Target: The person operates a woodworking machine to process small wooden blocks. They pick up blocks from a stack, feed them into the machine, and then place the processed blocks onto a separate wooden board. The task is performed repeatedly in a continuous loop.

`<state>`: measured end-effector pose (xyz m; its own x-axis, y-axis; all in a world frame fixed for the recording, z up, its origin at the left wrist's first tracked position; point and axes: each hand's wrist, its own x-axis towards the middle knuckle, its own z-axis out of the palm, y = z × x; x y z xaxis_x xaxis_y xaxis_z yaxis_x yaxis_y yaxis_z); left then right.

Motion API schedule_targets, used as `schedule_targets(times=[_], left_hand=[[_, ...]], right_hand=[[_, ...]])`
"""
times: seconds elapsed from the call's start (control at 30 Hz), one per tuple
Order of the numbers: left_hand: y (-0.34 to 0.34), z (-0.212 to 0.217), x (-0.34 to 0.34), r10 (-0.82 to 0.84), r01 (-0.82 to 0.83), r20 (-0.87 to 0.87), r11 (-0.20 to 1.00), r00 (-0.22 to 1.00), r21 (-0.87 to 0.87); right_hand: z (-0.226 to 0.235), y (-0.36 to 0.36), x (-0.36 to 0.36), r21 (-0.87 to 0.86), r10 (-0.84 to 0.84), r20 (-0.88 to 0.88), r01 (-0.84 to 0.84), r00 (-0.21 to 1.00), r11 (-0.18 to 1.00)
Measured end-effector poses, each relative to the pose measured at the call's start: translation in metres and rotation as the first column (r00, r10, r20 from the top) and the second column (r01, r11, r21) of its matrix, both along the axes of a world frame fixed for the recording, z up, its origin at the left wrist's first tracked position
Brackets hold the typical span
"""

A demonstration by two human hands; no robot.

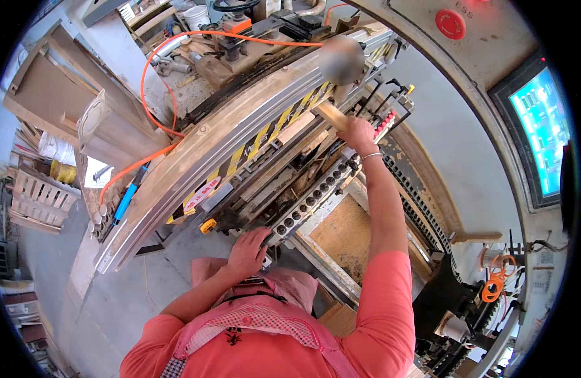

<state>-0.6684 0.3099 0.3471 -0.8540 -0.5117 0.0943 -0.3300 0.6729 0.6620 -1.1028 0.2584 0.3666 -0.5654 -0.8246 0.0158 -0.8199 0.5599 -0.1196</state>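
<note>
With my right arm stretched forward, my right hand (358, 135) is closed round the near end of a pale wooden strip (331, 116). The strip slants away to the upper left, above the machine bed. My left hand (245, 253) rests against the near end of a metal rail (306, 205) set with a row of black round knobs. Its fingers are partly spread at a dark part there. A yellow-and-black striped beam (256, 146) runs beyond the bed.
Another person's blurred head (342, 60) is at the machine's far end. An orange hose (143, 88) loops over the long wooden-topped beam. On the right are a lit screen (539, 129) and a red stop button (451, 24). A sawdust-covered panel (342, 236) lies below my right arm.
</note>
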Motion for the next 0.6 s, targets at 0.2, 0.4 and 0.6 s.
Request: schedule_targets(times=[0.2,0.4,0.6], left_hand=[[-0.002,-0.005,0.003,0.016,-0.017,0.012,0.997,1.0,0.076],[-0.004,-0.003,0.002,0.02,-0.019,-0.007,0.996,1.0,0.085],[-0.003,0.004,-0.001,0.023,-0.027,0.036,0.991,0.999,0.131]], right_hand=[[-0.001,0.003,0.0,-0.056,0.009,-0.03,-0.011,0.999,0.998],[0.007,0.004,0.004,-0.047,-0.005,-0.064,0.002,0.998,0.999],[0.006,-0.003,0.004,-0.037,-0.042,-0.034,0.04,0.999,0.999]])
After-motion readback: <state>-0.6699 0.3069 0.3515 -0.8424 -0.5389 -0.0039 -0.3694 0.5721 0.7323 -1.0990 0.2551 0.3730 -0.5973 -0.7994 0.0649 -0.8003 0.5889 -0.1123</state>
